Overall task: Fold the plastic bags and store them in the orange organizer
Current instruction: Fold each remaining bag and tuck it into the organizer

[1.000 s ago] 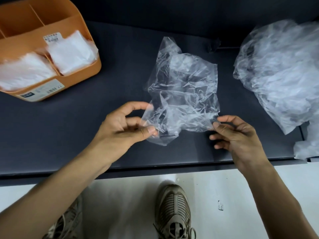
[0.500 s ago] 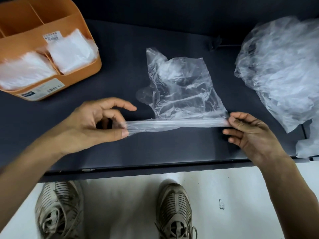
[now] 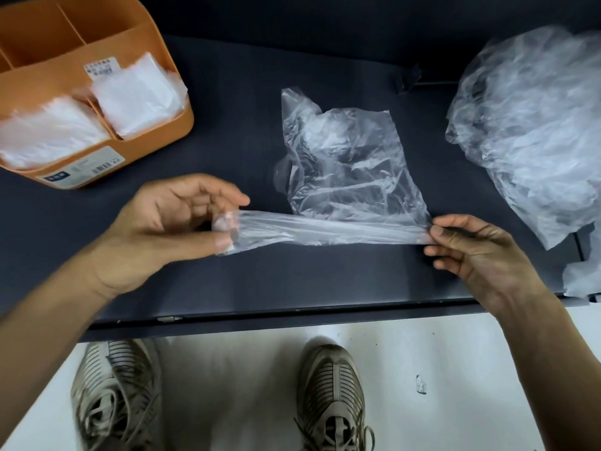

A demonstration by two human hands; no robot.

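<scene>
Pinching the two ends of the clear plastic bag's (image 3: 344, 164) near edge, the left hand (image 3: 162, 232) and right hand (image 3: 484, 255) hold it taut between thumb and fingertips, other fingers loosely curled, over the dark tabletop (image 3: 292, 281). This looks like straightening before the first fold; next the bag wants flattening and doubling over. Left of the bag sits the orange organizer (image 3: 153, 141) with folded bags (image 3: 136, 92); right of it, the unfolded pile (image 3: 533, 125).
</scene>
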